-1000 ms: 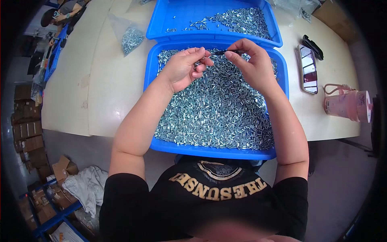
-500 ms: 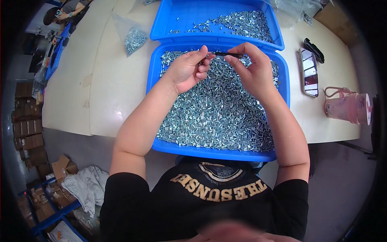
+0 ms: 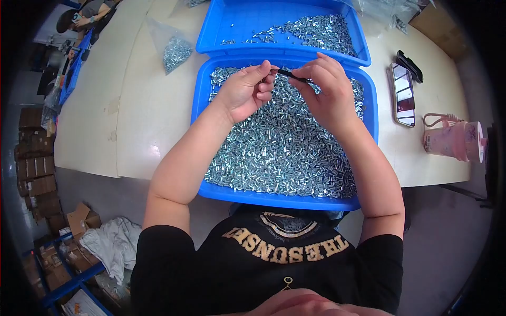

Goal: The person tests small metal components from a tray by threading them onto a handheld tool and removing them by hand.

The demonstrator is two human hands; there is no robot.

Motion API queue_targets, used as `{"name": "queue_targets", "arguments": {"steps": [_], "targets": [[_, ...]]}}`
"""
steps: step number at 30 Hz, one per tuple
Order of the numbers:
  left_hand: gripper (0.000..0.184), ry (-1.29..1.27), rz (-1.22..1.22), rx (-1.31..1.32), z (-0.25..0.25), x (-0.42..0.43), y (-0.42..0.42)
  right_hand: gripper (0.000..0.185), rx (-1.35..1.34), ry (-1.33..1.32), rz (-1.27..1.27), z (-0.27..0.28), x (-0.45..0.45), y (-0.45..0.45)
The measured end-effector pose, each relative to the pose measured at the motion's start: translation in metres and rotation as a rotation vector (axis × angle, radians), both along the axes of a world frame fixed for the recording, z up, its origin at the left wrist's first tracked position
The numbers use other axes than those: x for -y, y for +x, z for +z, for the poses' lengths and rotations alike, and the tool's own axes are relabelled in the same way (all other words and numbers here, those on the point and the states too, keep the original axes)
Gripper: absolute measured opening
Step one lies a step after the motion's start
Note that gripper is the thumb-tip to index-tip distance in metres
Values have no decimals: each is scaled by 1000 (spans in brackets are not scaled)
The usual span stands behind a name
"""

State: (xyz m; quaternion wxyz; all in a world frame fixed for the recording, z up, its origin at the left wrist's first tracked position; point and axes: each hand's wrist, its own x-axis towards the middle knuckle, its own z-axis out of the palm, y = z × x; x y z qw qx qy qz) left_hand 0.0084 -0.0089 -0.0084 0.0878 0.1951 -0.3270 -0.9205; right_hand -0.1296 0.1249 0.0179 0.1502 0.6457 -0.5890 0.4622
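Over the near blue tray, which is filled with short shiny metal pieces, my two hands are close together. My right hand is closed around a thin black stick-shaped tool, whose exact kind I cannot make out. The tool's left end points at the fingertips of my left hand. That hand is closed in a pinch, thumb against forefinger, its other fingers curled. Whatever sits in the pinch is too small and hidden to name.
Behind stands a second blue tray with metal pieces heaped at its right. A plastic bag of pieces lies left on the table. At right are a phone, a dark case and a pink cup. Another person is far left.
My right hand has turned, its fingers curling further over the black tool. The tool has gone from nearly level to sloping down rightward. My left hand stays almost still.
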Motion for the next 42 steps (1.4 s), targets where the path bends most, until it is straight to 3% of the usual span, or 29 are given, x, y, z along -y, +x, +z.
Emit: {"name": "queue_targets", "arguments": {"steps": [1, 3, 7, 9, 18, 23, 26, 28, 37, 42], "targets": [[26, -12, 8, -20, 0, 0, 0, 15, -1, 0, 1, 0, -1, 1], [26, -70, 14, -18, 1, 0, 0, 16, 253, 110, -23, 1, -3, 4], [25, -237, 47, 45, 1, -2, 0, 18, 363, 177, -58, 2, -4, 3], [25, -257, 47, 63, 0, -2, 0, 22, 406, 438, -159, 5, -5, 4], [38, -169, 66, 81, 8, -7, -1, 23, 642, 344, -52, -5, -2, 3], [42, -148, 56, 60, 9, -6, -1, 23, 661, 353, -40, -7, -1, 0], [34, -150, 51, 28, 6, -4, 1, 23, 653, 353, -36, -6, -2, 0], [24, -402, 119, 116, 11, -7, 0, 22, 656, 366, -32, -6, -2, -1], [20, -406, 106, 98, 9, -8, 1, 22, 552, 295, 24, -9, -3, -4], [17, -480, 105, 132, 10, -10, -1, 35, 647, 582, -86, -6, -5, -7]]}}
